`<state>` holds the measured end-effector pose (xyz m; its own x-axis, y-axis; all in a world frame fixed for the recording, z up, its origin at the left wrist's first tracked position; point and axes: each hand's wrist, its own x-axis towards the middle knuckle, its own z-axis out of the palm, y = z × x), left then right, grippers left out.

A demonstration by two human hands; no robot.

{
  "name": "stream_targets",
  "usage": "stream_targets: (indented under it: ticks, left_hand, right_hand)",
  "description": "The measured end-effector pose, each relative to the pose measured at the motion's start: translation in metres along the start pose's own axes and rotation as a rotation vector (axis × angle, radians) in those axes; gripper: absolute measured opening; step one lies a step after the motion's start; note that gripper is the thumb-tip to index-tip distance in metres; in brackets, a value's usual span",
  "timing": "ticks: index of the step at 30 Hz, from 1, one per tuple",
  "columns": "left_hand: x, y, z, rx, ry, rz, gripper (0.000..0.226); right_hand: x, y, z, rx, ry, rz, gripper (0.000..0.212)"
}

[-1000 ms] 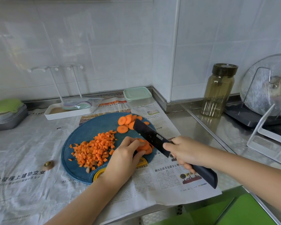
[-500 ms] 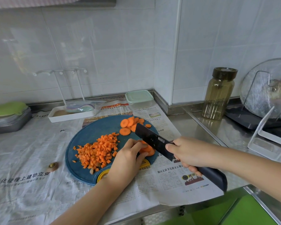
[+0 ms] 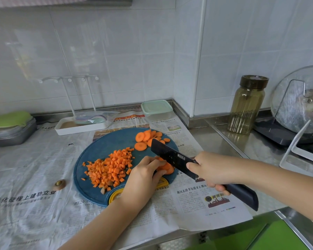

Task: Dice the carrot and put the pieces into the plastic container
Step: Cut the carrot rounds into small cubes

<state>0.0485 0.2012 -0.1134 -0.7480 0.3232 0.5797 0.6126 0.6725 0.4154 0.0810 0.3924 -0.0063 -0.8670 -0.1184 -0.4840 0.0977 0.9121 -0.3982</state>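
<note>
A round blue cutting board (image 3: pixel 105 141) lies on newspaper and carries a heap of diced carrot (image 3: pixel 109 168) on its left half. Round carrot slices (image 3: pixel 145 137) sit at its far right edge. My left hand (image 3: pixel 143 175) pinches a small stack of carrot slices (image 3: pixel 165 167) at the board's near right side. My right hand (image 3: pixel 211 170) grips a black knife (image 3: pixel 170 155) whose blade stands just above and behind that stack. The plastic container (image 3: pixel 156 110), with a pale green lid on it, stands behind the board against the wall.
A carrot end (image 3: pixel 59 184) lies on the newspaper left of the board. A white tray with a rack (image 3: pixel 79 124) and a grey tin with a green cloth (image 3: pixel 11 129) stand at the back left. A glass jar (image 3: pixel 247 105) and a lid rack (image 3: pixel 300 112) stand at the right.
The view has shifted a little. Both hands stay at the slice stack, with the knife blade held over it much as before.
</note>
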Motion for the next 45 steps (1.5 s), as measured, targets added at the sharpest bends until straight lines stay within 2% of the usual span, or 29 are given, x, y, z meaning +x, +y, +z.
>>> stream_targets:
  ticks: [10, 14, 17, 20, 24, 29, 34, 37, 42, 45]
  left_hand:
    - [0.001, 0.001, -0.003, -0.048, 0.005, -0.058, 0.027]
    - [0.000, 0.000, -0.002, -0.035, -0.005, -0.057, 0.028]
    - [0.000, -0.001, 0.000, -0.020, -0.001, -0.058, 0.029]
    - [0.000, 0.000, 0.002, -0.030, 0.016, -0.064, 0.029]
    - [-0.002, 0.001, 0.001, -0.027, 0.024, -0.066, 0.030]
    - [-0.001, 0.003, -0.003, -0.054, 0.022, -0.073, 0.033]
    - [0.000, 0.004, -0.004, -0.062, 0.028, -0.079, 0.028]
    - [-0.001, 0.004, -0.004, -0.068, 0.028, -0.089, 0.026]
    - [0.000, 0.002, -0.004, -0.042, 0.031, -0.107, 0.021]
    - [0.001, 0.002, -0.004, -0.072, 0.035, -0.111, 0.018]
  right_hand:
    - [0.013, -0.005, 0.004, -0.055, -0.009, 0.028, 0.043]
    - [0.017, 0.000, 0.012, -0.046, 0.047, -0.007, 0.040]
    - [0.023, -0.001, 0.022, -0.104, 0.154, -0.053, 0.033]
    - [0.026, 0.002, 0.026, -0.148, 0.171, -0.070, 0.037]
    - [0.028, 0.005, 0.028, -0.090, 0.148, -0.047, 0.038]
    - [0.031, 0.010, 0.022, 0.113, 0.031, -0.009, 0.035]
    - [0.028, 0.015, 0.024, 0.233, 0.050, -0.028, 0.033]
    - [0.027, 0.010, 0.024, 0.097, 0.112, -0.032, 0.034]
    - [0.025, 0.008, 0.027, -0.089, 0.246, -0.137, 0.036]
    - [0.021, 0.006, 0.026, -0.105, 0.261, -0.140, 0.038]
